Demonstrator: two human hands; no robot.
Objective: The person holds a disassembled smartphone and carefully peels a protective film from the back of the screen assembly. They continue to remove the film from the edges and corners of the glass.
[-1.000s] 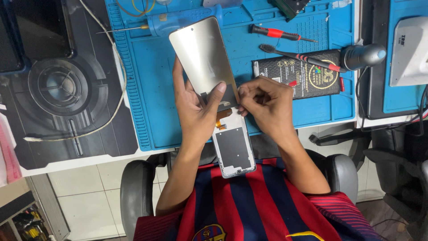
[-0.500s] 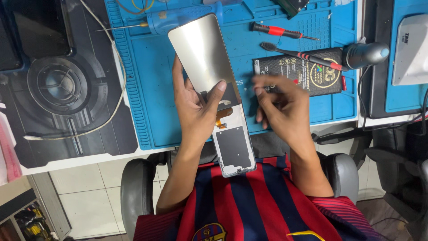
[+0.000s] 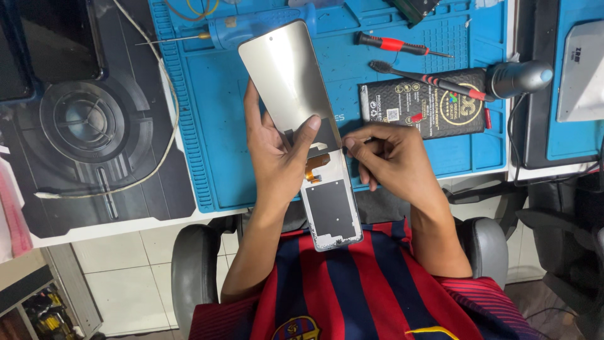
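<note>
Down at the bottom of the view there's a short-sleeved football shirt (image 3: 358, 289), bold vertical stripes in deep red and dark navy blue running top to bottom. A round club crest (image 3: 301, 329) sits on the chest, half cut off by the frame edge, with a thin yellow trim line (image 3: 434, 332) curving near it. The sleeves end above the elbows, so both forearms are bare. The left hand (image 3: 277, 157) and the right hand (image 3: 393, 157) wear no gloves, rings or watch.

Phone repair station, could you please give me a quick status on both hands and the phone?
Left hand grips the lifted screen panel. Right hand pinches at the hinge edge beside the orange flex cable. Phone frame lies open below; nothing blocking.
</note>
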